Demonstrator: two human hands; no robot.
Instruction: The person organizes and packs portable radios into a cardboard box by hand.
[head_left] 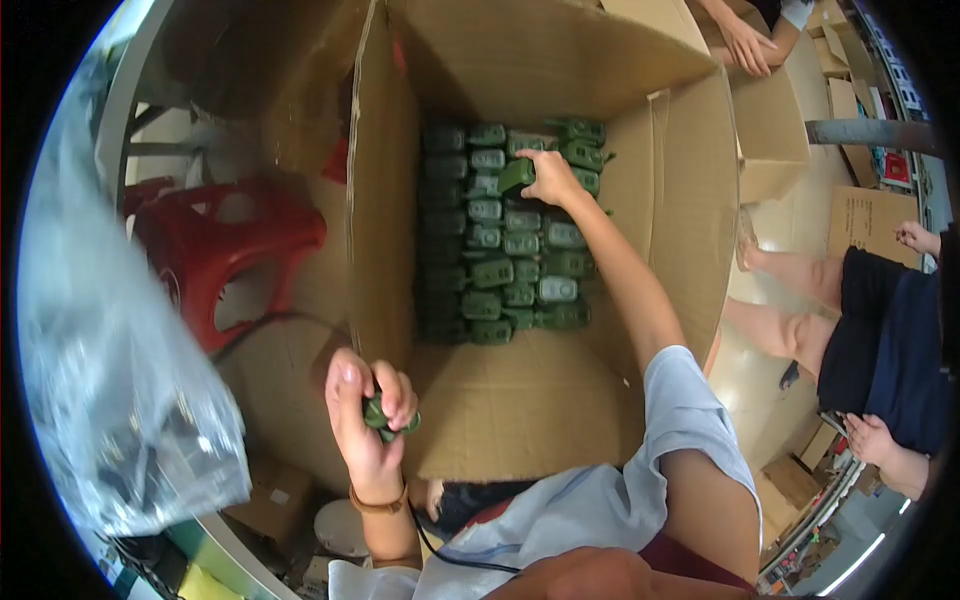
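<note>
A large open cardboard box (pixel 530 410) stands before me. Rows of small, boxy green plastic pieces (pixel 521 243) lie on its bottom, some showing a grey-green face. Reaching into the box's far part, my right hand (pixel 552 180) grips one green boxy piece (pixel 516 177) between thumb and fingers, just over the rows. My left hand (pixel 368 405) is outside, by the box's near left corner, its fingers curled round a small dark-green plastic piece (pixel 378 415). The fingers cover much of that piece, so its kind is unclear.
A red plastic stool (pixel 235 240) is left of the box, and clear plastic sheeting (pixel 120 330) hangs at the far left. Another person's hands (pixel 748 45) rest at the back right, near another carton (pixel 768 130). Someone else (pixel 870 320) stands on the right.
</note>
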